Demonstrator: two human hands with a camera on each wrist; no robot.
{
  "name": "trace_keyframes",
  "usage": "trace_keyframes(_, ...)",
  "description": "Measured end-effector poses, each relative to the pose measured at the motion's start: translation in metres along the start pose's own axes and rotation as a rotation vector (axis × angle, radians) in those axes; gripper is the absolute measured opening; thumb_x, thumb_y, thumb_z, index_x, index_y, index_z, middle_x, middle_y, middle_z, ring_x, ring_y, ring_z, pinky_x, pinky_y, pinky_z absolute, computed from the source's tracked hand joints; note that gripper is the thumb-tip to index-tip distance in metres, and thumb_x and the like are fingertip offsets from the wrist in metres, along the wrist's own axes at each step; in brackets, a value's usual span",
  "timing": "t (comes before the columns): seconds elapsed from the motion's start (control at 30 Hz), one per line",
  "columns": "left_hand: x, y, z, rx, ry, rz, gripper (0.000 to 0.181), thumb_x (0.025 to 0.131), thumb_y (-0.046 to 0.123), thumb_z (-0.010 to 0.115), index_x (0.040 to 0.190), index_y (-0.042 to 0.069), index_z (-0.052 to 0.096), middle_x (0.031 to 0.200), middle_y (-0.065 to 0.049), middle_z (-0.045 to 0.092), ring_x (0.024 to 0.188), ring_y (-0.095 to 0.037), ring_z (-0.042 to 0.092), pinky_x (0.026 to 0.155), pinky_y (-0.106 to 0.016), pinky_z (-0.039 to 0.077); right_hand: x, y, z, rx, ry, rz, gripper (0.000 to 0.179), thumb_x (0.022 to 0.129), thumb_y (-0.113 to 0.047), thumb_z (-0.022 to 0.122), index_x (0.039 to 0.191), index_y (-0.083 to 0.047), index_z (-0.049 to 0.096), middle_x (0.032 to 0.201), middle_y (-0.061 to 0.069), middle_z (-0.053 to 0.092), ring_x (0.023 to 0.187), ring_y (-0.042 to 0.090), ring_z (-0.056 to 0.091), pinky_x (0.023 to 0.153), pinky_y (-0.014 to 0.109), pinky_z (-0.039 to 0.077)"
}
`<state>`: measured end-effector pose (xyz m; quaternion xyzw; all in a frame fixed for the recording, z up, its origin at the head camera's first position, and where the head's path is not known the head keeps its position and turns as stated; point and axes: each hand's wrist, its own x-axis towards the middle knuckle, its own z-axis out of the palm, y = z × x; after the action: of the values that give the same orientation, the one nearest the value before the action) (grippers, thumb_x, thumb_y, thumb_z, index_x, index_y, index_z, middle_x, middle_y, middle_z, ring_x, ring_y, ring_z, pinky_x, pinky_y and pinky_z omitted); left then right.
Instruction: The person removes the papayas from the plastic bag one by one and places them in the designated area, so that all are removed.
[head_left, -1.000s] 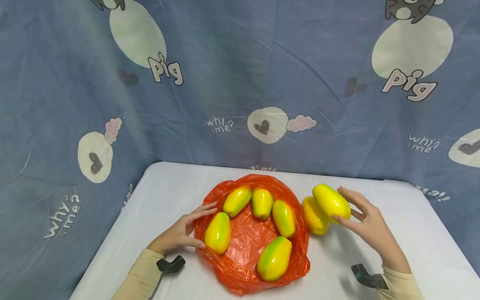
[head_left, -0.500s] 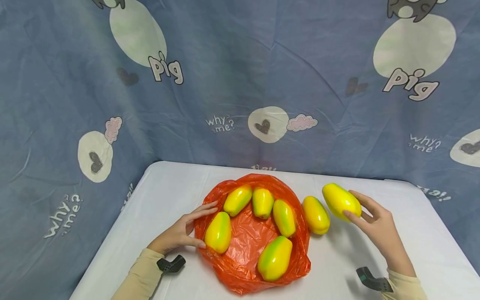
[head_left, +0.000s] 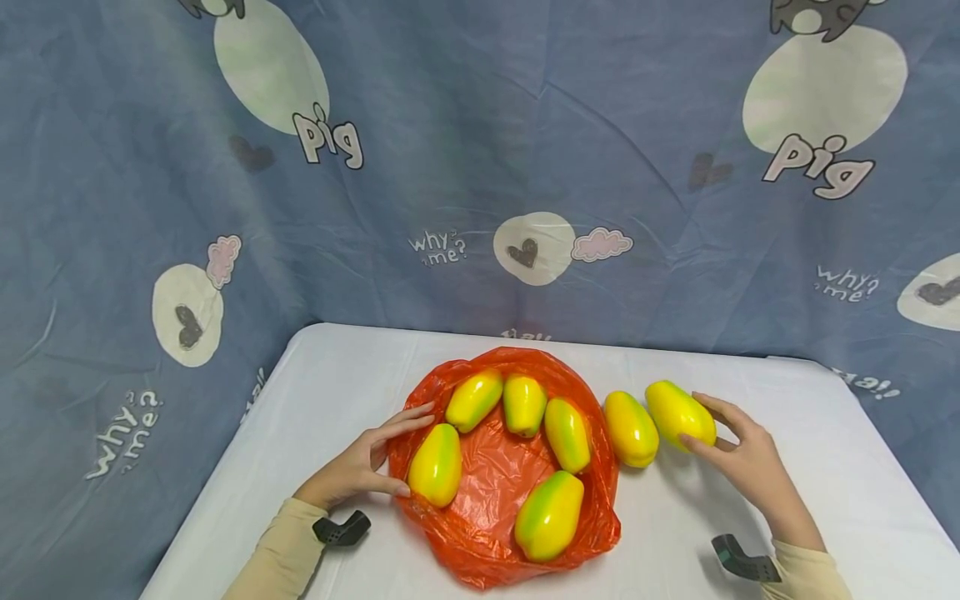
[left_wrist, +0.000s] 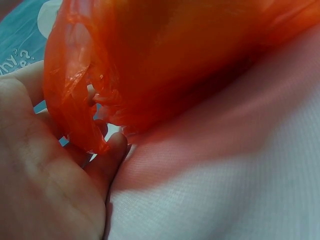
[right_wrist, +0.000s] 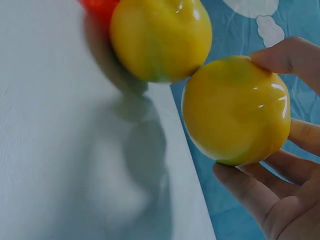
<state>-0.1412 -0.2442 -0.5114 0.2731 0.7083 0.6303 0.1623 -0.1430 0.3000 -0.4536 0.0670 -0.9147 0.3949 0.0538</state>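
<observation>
In the head view my right hand (head_left: 746, 458) holds a yellow-green papaya (head_left: 679, 414) between thumb and fingers. The right wrist view shows this papaya (right_wrist: 237, 111) close beside another papaya (right_wrist: 161, 40). That second papaya (head_left: 631, 429) lies on the table just right of a red plastic bag (head_left: 491, 508). Several more papayas are spread round the inside of the opened bag, one papaya (head_left: 550, 517) at its near right. My left hand (head_left: 367, 461) rests at the bag's left rim with its fingers extended. From the left wrist, the bag's thin edge (left_wrist: 70, 90) hangs between fingers and thumb.
The white table (head_left: 352, 358) has its far edge against a blue printed curtain (head_left: 450, 167). Black wrist devices, one a left device (head_left: 342, 528) and one a right device (head_left: 742, 560), stick out below the hands.
My right hand first carried the papaya rightward, away from the one on the table, then brought it slightly lower and back left. My left hand and the bag have stayed put.
</observation>
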Motion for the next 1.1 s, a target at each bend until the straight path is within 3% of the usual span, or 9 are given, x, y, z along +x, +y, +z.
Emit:
trace_keyframes(0.1, 0.0, 0.0, 0.0, -0.003, -0.001, -0.002, 0.089, 0.08, 0.004, 0.084, 0.158, 0.01, 0.042, 0.173, -0.006, 0.023, 0.158, 0.002, 0.017, 0.121, -0.007, 0.019, 0.0, 0.002, 0.002, -0.022, -0.021, 0.011, 0.066, 0.091, -0.025, 0.08, 0.148, -0.005, 0.053, 0.149, 0.025, 0.054, 0.128, 0.007, 0.051, 0.095, 0.043, 0.059)
trace_keyframes(0.17, 0.0, 0.0, 0.0, -0.005, -0.001, -0.004, 0.089, 0.081, 0.004, 0.084, 0.158, 0.01, 0.042, 0.173, -0.006, 0.023, 0.157, 0.002, 0.017, 0.121, -0.007, 0.019, 0.0, 0.004, 0.003, -0.034, -0.029, 0.014, 0.066, 0.091, -0.026, 0.08, 0.148, -0.005, 0.053, 0.148, 0.025, 0.055, 0.128, 0.015, 0.052, 0.096, 0.05, 0.056)
trace_keyframes(0.2, 0.0, 0.0, 0.0, -0.006, -0.001, -0.004, 0.089, 0.081, 0.005, 0.084, 0.158, 0.01, 0.041, 0.173, -0.006, 0.023, 0.157, 0.002, 0.017, 0.12, -0.007, 0.019, 0.0, 0.005, 0.003, -0.034, -0.031, 0.012, 0.066, 0.091, -0.026, 0.081, 0.148, -0.005, 0.053, 0.147, 0.025, 0.055, 0.128, 0.013, 0.052, 0.097, 0.051, 0.055)
trace_keyframes(0.37, -0.001, -0.001, 0.0, -0.009, 0.001, -0.006, 0.089, 0.08, 0.004, 0.084, 0.158, 0.009, 0.042, 0.173, -0.007, 0.023, 0.157, 0.002, 0.017, 0.121, -0.007, 0.019, 0.0, 0.009, 0.006, -0.025, -0.038, 0.006, 0.068, 0.089, -0.025, 0.083, 0.147, -0.005, 0.053, 0.145, 0.024, 0.057, 0.114, -0.025, 0.033, 0.098, 0.054, 0.054)
trace_keyframes(0.57, -0.001, -0.001, 0.0, -0.009, 0.002, -0.015, 0.088, 0.081, 0.006, 0.085, 0.158, 0.01, 0.042, 0.173, -0.006, 0.024, 0.157, 0.004, 0.018, 0.12, -0.007, 0.02, -0.001, 0.012, 0.008, -0.022, -0.049, 0.007, 0.072, 0.088, -0.024, 0.084, 0.148, -0.002, 0.051, 0.147, 0.025, 0.054, 0.114, -0.026, 0.03, 0.098, 0.055, 0.054)
trace_keyframes(0.67, 0.0, 0.0, 0.0, -0.008, 0.0, -0.01, 0.089, 0.08, 0.006, 0.085, 0.158, 0.01, 0.042, 0.173, -0.007, 0.023, 0.157, 0.003, 0.018, 0.12, -0.007, 0.02, -0.001, 0.012, 0.007, -0.035, -0.062, 0.012, 0.071, 0.089, -0.024, 0.083, 0.148, -0.001, 0.052, 0.147, 0.024, 0.053, 0.122, -0.013, 0.041, 0.099, 0.054, 0.054)
trace_keyframes(0.77, 0.0, 0.0, 0.0, -0.003, -0.002, -0.005, 0.089, 0.08, 0.005, 0.085, 0.158, 0.01, 0.042, 0.173, -0.007, 0.023, 0.157, 0.002, 0.017, 0.121, -0.008, 0.02, -0.001, 0.011, 0.006, -0.04, -0.088, 0.026, 0.071, 0.09, -0.025, 0.082, 0.149, 0.0, 0.051, 0.147, 0.025, 0.053, 0.131, 0.018, 0.051, 0.1, 0.055, 0.054)
trace_keyframes(0.87, 0.0, 0.0, 0.0, 0.003, -0.002, 0.004, 0.089, 0.08, 0.005, 0.085, 0.158, 0.01, 0.042, 0.173, -0.007, 0.023, 0.158, 0.002, 0.017, 0.121, -0.008, 0.02, 0.0, 0.01, 0.006, -0.04, -0.112, 0.037, 0.074, 0.09, -0.027, 0.081, 0.15, 0.0, 0.049, 0.148, 0.026, 0.051, 0.134, 0.042, 0.049, 0.102, 0.058, 0.052)
trace_keyframes(1.1, 0.001, 0.0, -0.001, 0.015, -0.006, 0.017, 0.089, 0.08, 0.005, 0.085, 0.157, 0.009, 0.042, 0.173, -0.008, 0.023, 0.158, 0.001, 0.017, 0.122, -0.009, 0.019, 0.001, 0.011, 0.006, -0.021, -0.117, 0.052, 0.079, 0.089, -0.028, 0.083, 0.153, -0.002, 0.045, 0.149, 0.026, 0.05, 0.133, 0.042, 0.049, 0.105, 0.063, 0.049)
